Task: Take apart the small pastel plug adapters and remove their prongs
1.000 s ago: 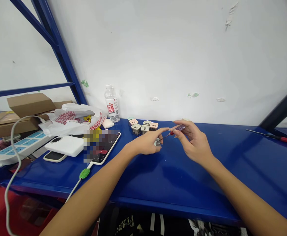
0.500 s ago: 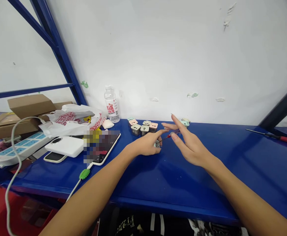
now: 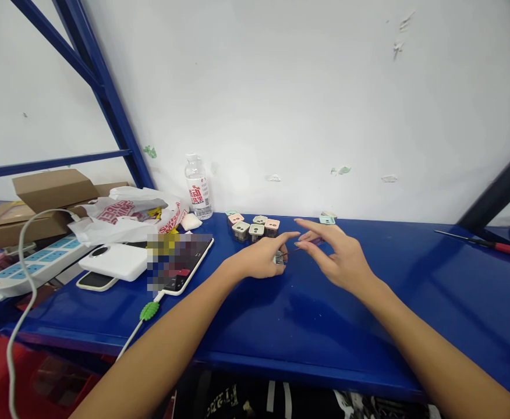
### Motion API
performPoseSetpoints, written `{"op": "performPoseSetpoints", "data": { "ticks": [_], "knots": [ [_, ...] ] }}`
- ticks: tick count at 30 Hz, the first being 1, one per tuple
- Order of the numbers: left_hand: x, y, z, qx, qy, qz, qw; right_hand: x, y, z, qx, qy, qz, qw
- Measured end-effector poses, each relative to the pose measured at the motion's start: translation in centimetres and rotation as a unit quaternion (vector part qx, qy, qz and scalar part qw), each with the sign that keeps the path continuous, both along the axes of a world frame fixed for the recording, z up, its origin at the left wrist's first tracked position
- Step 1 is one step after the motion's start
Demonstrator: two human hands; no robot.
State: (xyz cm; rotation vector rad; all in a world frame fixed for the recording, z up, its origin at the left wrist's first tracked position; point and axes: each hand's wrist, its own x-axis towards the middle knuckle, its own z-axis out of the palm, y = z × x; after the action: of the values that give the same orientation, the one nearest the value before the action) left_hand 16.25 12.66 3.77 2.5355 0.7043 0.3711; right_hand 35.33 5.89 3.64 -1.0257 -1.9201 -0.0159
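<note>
My left hand (image 3: pixel 260 259) rests on the blue metal shelf (image 3: pixel 346 331), with its fingers shut on a small metal part (image 3: pixel 279 258). A thin red-shafted screwdriver with a purple handle (image 3: pixel 317 240) reaches from that part towards my right hand (image 3: pixel 336 251). The fingers of my right hand are apart, on either side of the handle, and I cannot see them closed on it. Several small square plug modules (image 3: pixel 252 228) in cream, pink and mint stand just behind my left hand. The screwdriver's tip is hidden.
A mint module (image 3: pixel 327 219) stands behind my right hand. At the left lie a phone with a pixelated screen (image 3: pixel 180 265), a white power bank (image 3: pixel 113 262), a power strip (image 3: pixel 32 269), a plastic bag (image 3: pixel 124 215) and cardboard boxes (image 3: pixel 49 201). A red-handled screwdriver (image 3: pixel 486 244) lies at the right.
My right hand has let go of the purple handle and spread its fingers, which now curve back around it. My left hand has stayed on the metal part.
</note>
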Motion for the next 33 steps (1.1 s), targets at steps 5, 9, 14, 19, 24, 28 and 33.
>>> {"op": "performPoseSetpoints", "data": {
  "ticks": [5, 9, 14, 19, 24, 28, 33],
  "knots": [
    [0.0, 0.09, -0.05, 0.007, 0.005, 0.002, 1.0, 0.06, -0.09, 0.09, -0.033, -0.019, 0.021, 0.999],
    [-0.04, 0.07, -0.05, 0.007, 0.0, -0.001, 1.0, 0.08, 0.03, -0.07, -0.042, -0.011, 0.036, 0.998],
    [0.05, -0.03, -0.05, 0.01, 0.007, -0.007, 1.0, 0.16, -0.05, 0.02, -0.045, -0.028, 0.019, 0.998],
    [0.07, -0.05, -0.03, 0.021, -0.004, -0.001, 1.0, -0.03, -0.23, 0.04, -0.065, 0.004, 0.054, 0.996],
    [0.05, -0.11, -0.02, 0.012, -0.005, -0.006, 1.0, -0.06, 0.14, 0.0, -0.021, -0.023, 0.007, 0.999],
    [0.07, -0.07, 0.0, 0.028, -0.016, -0.001, 0.999, -0.04, -0.25, 0.43, -0.036, -0.035, 0.016, 0.999],
    [0.05, 0.11, -0.22, 0.051, -0.053, -0.007, 0.997, 0.01, -0.36, 0.4, -0.043, -0.032, 0.03, 0.998]
  ]
}}
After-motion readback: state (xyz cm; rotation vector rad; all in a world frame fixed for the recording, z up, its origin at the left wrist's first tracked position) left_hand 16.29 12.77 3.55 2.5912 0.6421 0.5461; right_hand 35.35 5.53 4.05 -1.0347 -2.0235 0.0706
